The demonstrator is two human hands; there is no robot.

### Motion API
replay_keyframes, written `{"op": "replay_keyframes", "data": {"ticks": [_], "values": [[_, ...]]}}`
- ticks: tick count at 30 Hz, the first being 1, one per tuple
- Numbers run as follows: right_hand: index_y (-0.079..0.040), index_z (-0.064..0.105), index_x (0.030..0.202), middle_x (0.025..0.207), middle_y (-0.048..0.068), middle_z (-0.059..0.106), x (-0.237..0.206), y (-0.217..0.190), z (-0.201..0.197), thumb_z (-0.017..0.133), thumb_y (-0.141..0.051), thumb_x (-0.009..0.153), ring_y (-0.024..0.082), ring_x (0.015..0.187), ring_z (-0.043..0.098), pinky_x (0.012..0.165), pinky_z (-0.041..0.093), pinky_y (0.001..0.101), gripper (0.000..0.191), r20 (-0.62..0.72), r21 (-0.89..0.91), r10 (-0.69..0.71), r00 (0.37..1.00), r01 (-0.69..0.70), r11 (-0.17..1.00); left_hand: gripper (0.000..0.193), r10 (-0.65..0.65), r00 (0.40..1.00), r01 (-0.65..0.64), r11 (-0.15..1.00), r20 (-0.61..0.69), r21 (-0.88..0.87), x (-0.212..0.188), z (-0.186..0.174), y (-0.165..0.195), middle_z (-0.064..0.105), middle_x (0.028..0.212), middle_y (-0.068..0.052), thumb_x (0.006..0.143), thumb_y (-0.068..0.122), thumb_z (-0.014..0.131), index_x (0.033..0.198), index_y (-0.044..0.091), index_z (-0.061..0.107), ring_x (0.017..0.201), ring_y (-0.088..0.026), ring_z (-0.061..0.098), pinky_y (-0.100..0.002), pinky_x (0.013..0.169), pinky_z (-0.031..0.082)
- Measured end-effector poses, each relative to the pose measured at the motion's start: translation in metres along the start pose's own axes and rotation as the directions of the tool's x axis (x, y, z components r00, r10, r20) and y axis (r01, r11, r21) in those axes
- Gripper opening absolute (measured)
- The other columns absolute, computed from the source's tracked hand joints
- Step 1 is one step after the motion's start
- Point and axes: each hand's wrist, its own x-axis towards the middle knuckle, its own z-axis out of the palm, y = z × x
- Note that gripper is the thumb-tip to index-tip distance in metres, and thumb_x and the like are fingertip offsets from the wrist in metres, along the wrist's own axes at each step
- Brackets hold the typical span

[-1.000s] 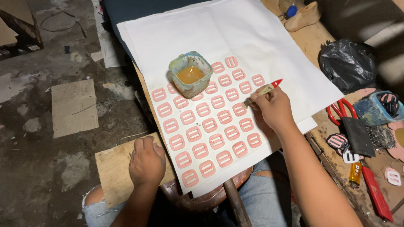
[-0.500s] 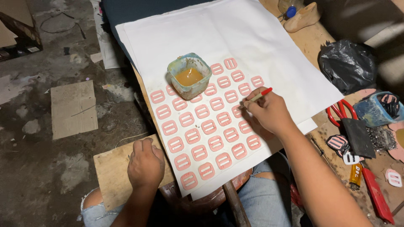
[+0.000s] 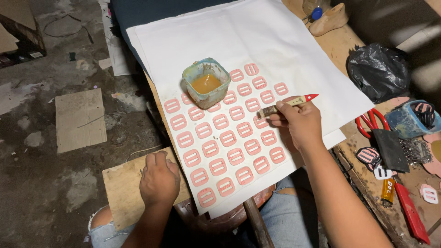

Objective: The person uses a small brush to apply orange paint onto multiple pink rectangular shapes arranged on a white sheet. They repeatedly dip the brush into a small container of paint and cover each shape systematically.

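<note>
Stained concrete floor [image 3: 55, 183] surrounds a counter [image 3: 340, 41] spread with white paper [image 3: 257, 41] carrying pink buckle pieces [image 3: 220, 142].

Right hand [image 3: 298, 124] pinches a brush [image 3: 287, 104], bristles pointing left toward the glue pot [image 3: 206, 82], its long axis nearly level; left hand [image 3: 159, 179] rests curled, holding nothing, on a board [image 3: 121, 193].

A stained, cracked grey concrete floor [image 3: 41, 183] fills the left side, dim and littered with scraps. A flat rectangular piece of brown cardboard [image 3: 80, 120] lies on it, with a corner of a brown cardboard box [image 3: 16, 32] at the upper left. On the right runs a worn, scuffed wooden workbench [image 3: 335, 46], partly lit by pale streaks of light at the upper right.
</note>
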Motion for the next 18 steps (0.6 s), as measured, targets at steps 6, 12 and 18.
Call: {"op": "replay_keyframes", "data": {"ticks": [6,12,18], "values": [[0.001,0.065,0.092,0.079,0.009,0.072,-0.026,0.018,-0.005,0.076,-0.01,0.093,0.011,0.067,0.066,0.059,0.052,0.0244,0.015,-0.028,-0.304,-0.242,0.97,0.222,0.926,0.03,0.063,0.996,-0.063,0.998,-0.058,-0.002,-0.001,0.004,-0.004,0.063,0.113,-0.016,0.091,0.02,0.058,0.116,0.006,0.065,0.095,-0.038,0.066,-0.046,0.084,0.055],[-0.001,0.063,0.083,0.075,0.007,0.071,-0.048,0.035,0.007,0.076,-0.012,0.094,0.007,0.068,0.065,0.058,0.049,0.0224,0.02,0.067,-0.411,-0.379,0.923,0.371,0.832,0.029,0.039,0.998,-0.039,0.999,-0.044,0.0,0.0,0.005,-0.002,0.062,0.114,-0.015,0.093,0.02,0.057,0.117,0.007,0.065,0.096,-0.037,0.066,-0.047,0.085,0.055],[-0.005,0.06,0.085,0.073,0.008,0.07,-0.034,0.015,0.009,0.075,-0.009,0.088,0.013,0.06,0.065,0.053,0.051,0.028,0.016,-0.09,-0.031,0.02,0.996,-0.023,0.999,0.03,0.01,1.0,-0.011,1.0,-0.009,-0.013,-0.001,0.001,-0.001,0.062,0.115,-0.015,0.092,0.021,0.057,0.118,0.008,0.064,0.098,-0.038,0.066,-0.048,0.087,0.054]]}}
